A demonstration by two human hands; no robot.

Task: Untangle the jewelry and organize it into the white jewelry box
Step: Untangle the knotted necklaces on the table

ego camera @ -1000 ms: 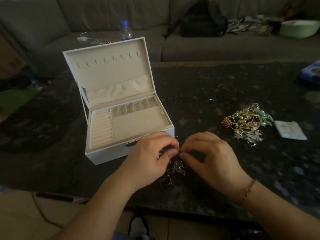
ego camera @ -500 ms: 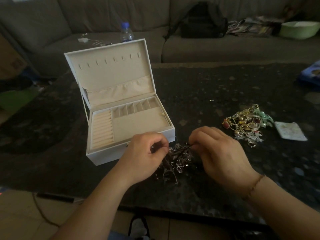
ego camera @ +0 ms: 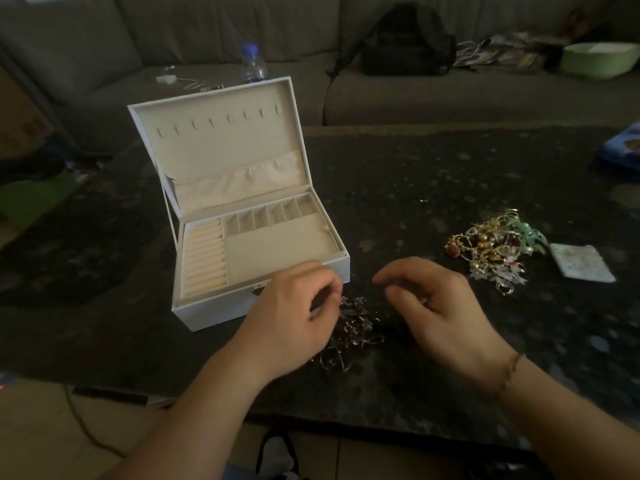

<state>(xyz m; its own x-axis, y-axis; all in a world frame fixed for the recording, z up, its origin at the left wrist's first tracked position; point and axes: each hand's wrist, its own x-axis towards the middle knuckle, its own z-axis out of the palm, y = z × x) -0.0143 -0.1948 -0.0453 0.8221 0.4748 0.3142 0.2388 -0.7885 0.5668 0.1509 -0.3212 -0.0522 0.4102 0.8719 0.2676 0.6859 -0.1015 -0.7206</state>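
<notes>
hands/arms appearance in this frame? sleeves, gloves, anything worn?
Both forearms are bare as far as the frame shows: no sleeves, no gloves. The left hand shows no visible rings or watch. The right hand has a thin beaded-looking bracelet at the wrist, reddish-gold in this dim light. No rings visible on its fingers either; nails too blurred to tell.

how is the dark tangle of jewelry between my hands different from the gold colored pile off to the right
The dark silvery tangle of jewelry looks dull and purplish; the gold-coloured jewelry pile is bright, with red stones and mint-green ribbon. The dark tangle lies by the left hand, in front of the white jewelry box; the gold pile lies untouched beside a small white pouch. Both rest on the dark speckled table.
</notes>
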